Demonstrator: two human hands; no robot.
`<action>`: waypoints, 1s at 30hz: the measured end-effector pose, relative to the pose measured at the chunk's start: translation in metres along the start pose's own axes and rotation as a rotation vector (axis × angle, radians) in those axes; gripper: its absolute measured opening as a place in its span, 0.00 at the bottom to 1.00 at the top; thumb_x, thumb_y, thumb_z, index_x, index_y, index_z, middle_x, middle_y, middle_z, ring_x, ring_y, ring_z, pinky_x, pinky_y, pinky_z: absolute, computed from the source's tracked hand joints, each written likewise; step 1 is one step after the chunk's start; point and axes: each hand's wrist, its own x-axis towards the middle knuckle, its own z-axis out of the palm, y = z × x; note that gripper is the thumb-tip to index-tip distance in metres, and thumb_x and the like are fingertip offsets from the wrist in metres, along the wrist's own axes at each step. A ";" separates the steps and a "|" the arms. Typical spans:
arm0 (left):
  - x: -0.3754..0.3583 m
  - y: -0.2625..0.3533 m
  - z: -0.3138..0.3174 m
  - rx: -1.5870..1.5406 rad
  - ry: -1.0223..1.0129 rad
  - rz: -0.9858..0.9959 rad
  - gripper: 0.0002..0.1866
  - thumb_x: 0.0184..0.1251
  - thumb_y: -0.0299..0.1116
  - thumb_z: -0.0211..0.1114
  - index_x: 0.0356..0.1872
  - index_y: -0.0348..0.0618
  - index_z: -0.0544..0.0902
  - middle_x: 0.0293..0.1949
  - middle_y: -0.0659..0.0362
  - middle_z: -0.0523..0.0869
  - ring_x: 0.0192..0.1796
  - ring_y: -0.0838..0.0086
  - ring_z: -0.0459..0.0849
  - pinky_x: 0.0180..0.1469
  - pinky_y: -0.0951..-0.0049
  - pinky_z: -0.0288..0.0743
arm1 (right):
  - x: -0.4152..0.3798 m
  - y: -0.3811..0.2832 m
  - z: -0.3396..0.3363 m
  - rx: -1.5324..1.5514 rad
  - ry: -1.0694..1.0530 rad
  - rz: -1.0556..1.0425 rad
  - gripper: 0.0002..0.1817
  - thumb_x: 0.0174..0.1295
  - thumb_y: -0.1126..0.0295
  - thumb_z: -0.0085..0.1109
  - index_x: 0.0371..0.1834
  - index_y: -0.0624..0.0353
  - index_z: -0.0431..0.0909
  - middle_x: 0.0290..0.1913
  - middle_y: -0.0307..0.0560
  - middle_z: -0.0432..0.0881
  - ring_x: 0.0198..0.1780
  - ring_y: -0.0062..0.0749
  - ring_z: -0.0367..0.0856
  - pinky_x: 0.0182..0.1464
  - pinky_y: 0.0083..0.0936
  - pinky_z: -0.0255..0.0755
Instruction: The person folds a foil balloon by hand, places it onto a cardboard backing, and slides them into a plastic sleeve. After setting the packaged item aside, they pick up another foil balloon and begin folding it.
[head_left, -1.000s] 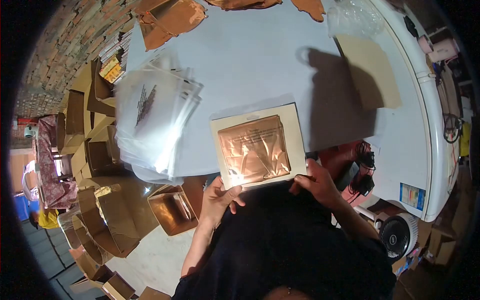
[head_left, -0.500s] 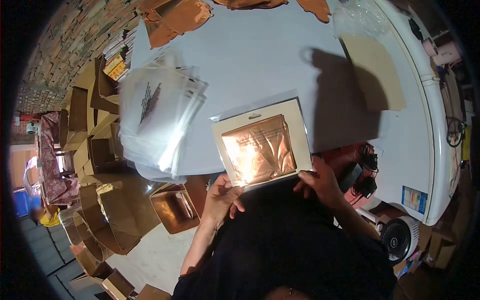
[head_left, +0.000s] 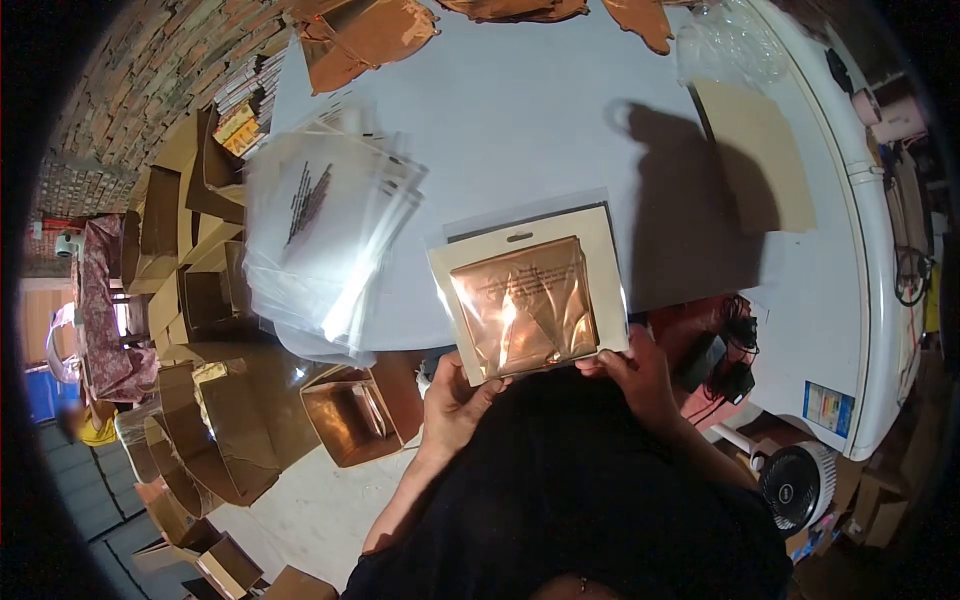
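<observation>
A flat clear packet (head_left: 525, 300) holds a cream card with a hang slot and a shiny copper-coloured folded sheet. My left hand (head_left: 455, 405) pinches its lower left corner between thumb and fingers. At the lower right edge, my right hand (head_left: 635, 375) grips it the same way. The packet is tilted slightly over the near edge of the white table (head_left: 520, 120). Left of it lies a loose pile of clear plastic bags (head_left: 325, 230), some with dark print.
Copper-coloured pieces (head_left: 370, 40) lie at the table's far edge. A cream sheet (head_left: 755, 150) and crumpled clear plastic (head_left: 730, 45) are at the right. Open cardboard boxes (head_left: 215, 430) crowd the left, one box (head_left: 355, 415) near my left arm. A fan (head_left: 795, 487) stands lower right.
The fingers of both hands have closed in under the packet's lower edge, and my right hand has shifted slightly left. The glare on the copper sheet has shrunk.
</observation>
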 end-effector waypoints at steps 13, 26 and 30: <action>-0.002 -0.003 0.001 0.005 0.049 0.007 0.21 0.74 0.15 0.64 0.62 0.32 0.68 0.53 0.47 0.86 0.52 0.67 0.89 0.56 0.66 0.88 | -0.006 0.014 -0.001 -0.194 0.003 -0.102 0.14 0.75 0.77 0.58 0.59 0.69 0.68 0.52 0.57 0.87 0.55 0.36 0.89 0.56 0.32 0.84; 0.001 -0.011 0.004 -0.092 0.087 0.022 0.17 0.76 0.21 0.66 0.58 0.35 0.70 0.45 0.52 0.86 0.40 0.71 0.88 0.43 0.71 0.86 | 0.003 0.030 0.001 -0.115 0.046 -0.126 0.12 0.76 0.77 0.56 0.57 0.67 0.70 0.48 0.52 0.86 0.44 0.30 0.89 0.48 0.29 0.84; 0.003 -0.009 0.001 -0.195 0.045 -0.053 0.17 0.76 0.22 0.66 0.58 0.37 0.69 0.43 0.53 0.86 0.41 0.72 0.86 0.46 0.70 0.84 | 0.004 0.020 0.008 0.022 0.050 -0.096 0.10 0.75 0.77 0.56 0.56 0.66 0.70 0.48 0.52 0.85 0.43 0.31 0.89 0.47 0.30 0.85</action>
